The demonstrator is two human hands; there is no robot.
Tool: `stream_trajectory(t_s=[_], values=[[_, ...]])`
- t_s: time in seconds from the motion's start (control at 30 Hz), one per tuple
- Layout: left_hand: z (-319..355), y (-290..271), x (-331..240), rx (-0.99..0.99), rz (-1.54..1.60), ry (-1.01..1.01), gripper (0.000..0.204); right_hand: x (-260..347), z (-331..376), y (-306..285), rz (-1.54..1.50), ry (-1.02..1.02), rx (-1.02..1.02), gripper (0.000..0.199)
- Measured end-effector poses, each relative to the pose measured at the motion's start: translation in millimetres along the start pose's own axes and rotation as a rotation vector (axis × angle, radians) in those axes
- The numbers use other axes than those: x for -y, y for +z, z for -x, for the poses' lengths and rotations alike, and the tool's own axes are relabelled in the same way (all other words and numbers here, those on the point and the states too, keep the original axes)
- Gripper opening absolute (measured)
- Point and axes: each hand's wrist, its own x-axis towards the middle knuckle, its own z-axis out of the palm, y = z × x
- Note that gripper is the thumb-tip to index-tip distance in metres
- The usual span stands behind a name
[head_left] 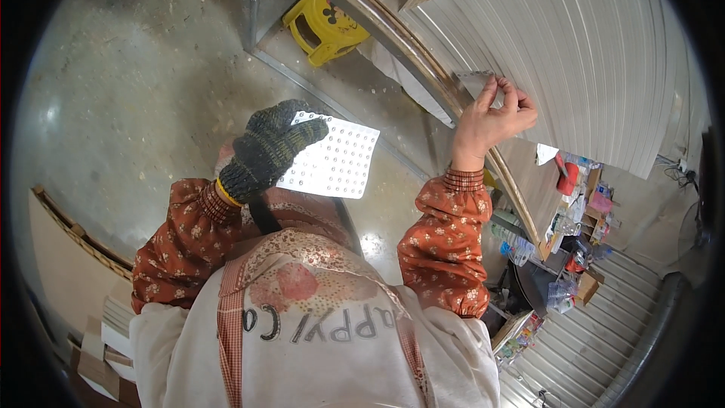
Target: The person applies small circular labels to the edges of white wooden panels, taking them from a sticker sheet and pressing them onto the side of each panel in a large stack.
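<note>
My left hand [276, 149], in a dark knitted glove with a yellow cuff edge, grips a white sheet of small round stickers [349, 159] between thumb and fingers. Rows of small dark marks cover the sheet, with blank patches near the glove. My right hand [495, 117] is bare, its thumb and forefinger pinched together at the edge of a stack of long pale grey panels [559, 53]. Whatever lies between those fingertips is too small to make out. The panels rest on a wooden-topped table [521, 170] with a metal edge.
A yellow plastic stool [325, 29] stands under the table beside its metal frame. A red object [568, 179] and cluttered shelves with boxes and bottles are at the right. Low at the left are a curved board edge [75, 230] and cardboard pieces [98, 363].
</note>
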Motion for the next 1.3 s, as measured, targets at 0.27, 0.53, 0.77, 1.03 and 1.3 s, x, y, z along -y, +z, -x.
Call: stream_trajectory(t_s=[0.27, 0.53, 0.77, 1.03, 1.3], values=[[6, 11, 16, -0.017, 0.133, -0.035, 0.021, 5, -2, -4, -0.007, -0.014, 0.044, 0.010], [9, 10, 16, -0.010, 0.193, -0.106, 0.022, 7, -4, -4, 0.035, -0.064, 0.040, 0.011], [13, 10, 11, -0.036, 0.300, -0.211, 0.020, 8, -3, -2, 0.006, -0.049, 0.036, 0.012], [22, 11, 21, -0.090, 0.141, -0.069, 0.021, 4, -2, 1, 0.047, -0.112, -0.012, 0.013], [26, 17, 26, -0.092, 0.194, -0.041, 0.022, 7, -2, 0, 0.118, -0.147, -0.030, 0.014]])
